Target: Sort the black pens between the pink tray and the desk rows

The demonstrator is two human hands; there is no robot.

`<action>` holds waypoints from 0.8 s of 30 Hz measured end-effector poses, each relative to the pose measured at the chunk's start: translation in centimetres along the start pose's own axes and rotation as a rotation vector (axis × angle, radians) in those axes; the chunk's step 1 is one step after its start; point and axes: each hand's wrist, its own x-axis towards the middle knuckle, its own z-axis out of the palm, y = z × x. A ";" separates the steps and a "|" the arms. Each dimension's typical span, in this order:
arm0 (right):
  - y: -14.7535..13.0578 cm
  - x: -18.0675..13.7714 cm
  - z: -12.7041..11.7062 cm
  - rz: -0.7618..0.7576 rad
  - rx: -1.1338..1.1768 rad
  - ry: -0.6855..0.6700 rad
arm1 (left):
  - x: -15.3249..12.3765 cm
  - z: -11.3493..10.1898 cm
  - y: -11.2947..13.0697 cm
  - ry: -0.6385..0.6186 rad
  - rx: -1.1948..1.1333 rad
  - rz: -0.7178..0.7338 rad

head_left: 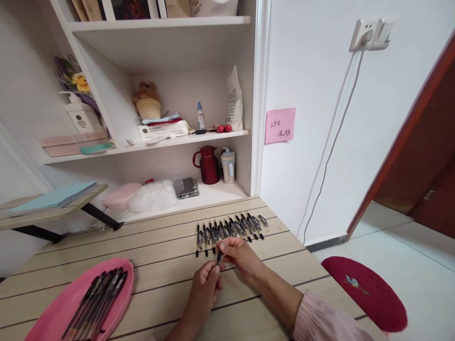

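Observation:
A dark pen (219, 256) stands nearly upright between my two hands over the tabletop. My left hand (206, 282) has its fingers closed round the pen's lower part and hides much of it. At the pen's upper end, my right hand (239, 255) pinches with thumb and forefinger; whether it grips the tip or a small part there is too small to tell. Just beyond my hands lies a row of several uncapped pens (215, 233), with clear and black caps (226, 231) among them. More pens (97, 300) lie bunched in a pink tray (122, 272) at the left.
The striped wooden table (159, 265) meets a white shelf unit (159, 147). On its lowest shelf stand a red jug (209, 166) and a tumbler (228, 166). A small raised stand (92, 192) is at the left. A red stool (366, 293) stands right of the table.

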 end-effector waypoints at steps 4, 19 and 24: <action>0.2 0.2 0.1 -0.015 -0.013 0.017 | 0.3 -0.2 -0.3 -0.009 0.031 0.012; 0.1 0.1 -0.2 -0.036 -0.179 -0.014 | 0.0 -0.2 -0.2 0.018 0.075 0.018; -2.5 0.6 -1.6 -0.109 -0.673 -0.054 | 0.0 -0.3 0.0 0.033 0.022 0.002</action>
